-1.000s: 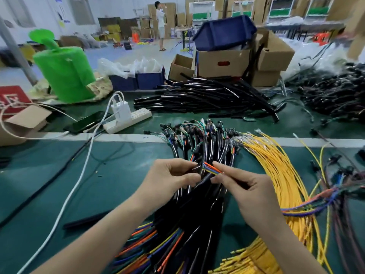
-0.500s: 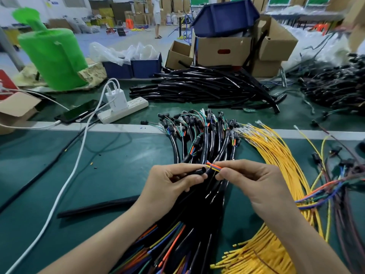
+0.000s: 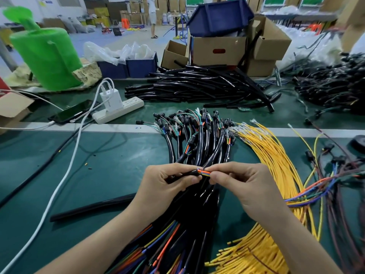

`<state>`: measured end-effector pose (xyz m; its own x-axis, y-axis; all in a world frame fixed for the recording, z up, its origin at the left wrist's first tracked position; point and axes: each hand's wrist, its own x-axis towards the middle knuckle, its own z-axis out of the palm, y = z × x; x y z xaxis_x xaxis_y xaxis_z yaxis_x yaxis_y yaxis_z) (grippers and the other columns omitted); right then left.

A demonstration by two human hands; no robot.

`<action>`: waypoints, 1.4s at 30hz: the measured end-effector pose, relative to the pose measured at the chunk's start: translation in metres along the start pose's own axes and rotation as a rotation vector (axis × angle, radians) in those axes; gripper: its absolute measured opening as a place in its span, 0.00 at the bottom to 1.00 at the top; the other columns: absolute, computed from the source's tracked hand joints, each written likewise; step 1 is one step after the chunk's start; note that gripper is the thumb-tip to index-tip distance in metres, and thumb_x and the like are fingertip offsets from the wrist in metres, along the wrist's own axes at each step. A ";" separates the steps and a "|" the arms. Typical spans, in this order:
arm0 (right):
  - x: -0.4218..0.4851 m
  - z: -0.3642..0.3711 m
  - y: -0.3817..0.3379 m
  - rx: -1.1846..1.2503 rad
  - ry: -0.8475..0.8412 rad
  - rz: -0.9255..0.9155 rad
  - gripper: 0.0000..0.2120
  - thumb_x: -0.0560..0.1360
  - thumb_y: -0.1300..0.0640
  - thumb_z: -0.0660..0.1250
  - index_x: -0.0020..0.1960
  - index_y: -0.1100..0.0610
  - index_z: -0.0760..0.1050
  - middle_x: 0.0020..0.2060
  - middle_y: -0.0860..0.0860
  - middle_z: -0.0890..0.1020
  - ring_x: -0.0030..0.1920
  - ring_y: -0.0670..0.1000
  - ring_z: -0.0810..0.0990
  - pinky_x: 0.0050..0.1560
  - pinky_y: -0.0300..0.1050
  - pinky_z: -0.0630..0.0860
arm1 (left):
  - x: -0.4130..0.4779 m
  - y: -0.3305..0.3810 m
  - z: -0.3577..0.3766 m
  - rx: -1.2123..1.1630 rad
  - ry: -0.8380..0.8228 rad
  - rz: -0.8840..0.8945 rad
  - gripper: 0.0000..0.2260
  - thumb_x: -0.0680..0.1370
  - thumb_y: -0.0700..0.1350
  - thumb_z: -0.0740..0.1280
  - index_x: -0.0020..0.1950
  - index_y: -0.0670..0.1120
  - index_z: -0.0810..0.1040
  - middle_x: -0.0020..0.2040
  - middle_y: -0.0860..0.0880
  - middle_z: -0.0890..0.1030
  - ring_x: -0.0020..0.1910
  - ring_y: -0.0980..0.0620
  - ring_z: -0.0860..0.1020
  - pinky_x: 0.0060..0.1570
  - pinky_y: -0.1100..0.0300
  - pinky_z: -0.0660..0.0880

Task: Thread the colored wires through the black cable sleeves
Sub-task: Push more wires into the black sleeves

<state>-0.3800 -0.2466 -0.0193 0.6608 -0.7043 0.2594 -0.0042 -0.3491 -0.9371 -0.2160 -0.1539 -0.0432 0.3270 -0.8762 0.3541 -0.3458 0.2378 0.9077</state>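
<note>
My left hand (image 3: pixel 167 184) has its fingers (image 3: pixel 174 167) curled round the end of a black cable sleeve (image 3: pixel 186 174), thumb and forefinger pinching it close to its mouth. My right hand (image 3: pixel 243 186) pinches a short bunch of colored wires (image 3: pixel 205 172), their tips right at the sleeve's opening. Both hands hover over the heap of sleeved bundles (image 3: pixel 199 204) on the desk (image 3: pixel 98 175), with the yellow wires (image 3: pixel 276 165) just beside.

Single head-worn wide-angle view, facing forward and down, close over the green table (image 3: pixel 110 175), workshop floor beyond
</note>
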 end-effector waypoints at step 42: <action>-0.004 -0.013 -0.007 -0.213 -0.082 -0.032 0.06 0.71 0.58 0.74 0.40 0.48 0.80 0.34 0.48 0.83 0.34 0.46 0.81 0.37 0.42 0.77 | 0.005 0.023 -0.004 0.578 -0.204 0.259 0.12 0.73 0.53 0.69 0.52 0.50 0.84 0.40 0.56 0.82 0.37 0.59 0.79 0.38 0.60 0.75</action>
<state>-0.3929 -0.2491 -0.0109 0.7220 -0.6410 0.2605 -0.1349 -0.4997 -0.8556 -0.2195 -0.1509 -0.0197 0.0168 -0.8962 0.4433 -0.8252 0.2380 0.5123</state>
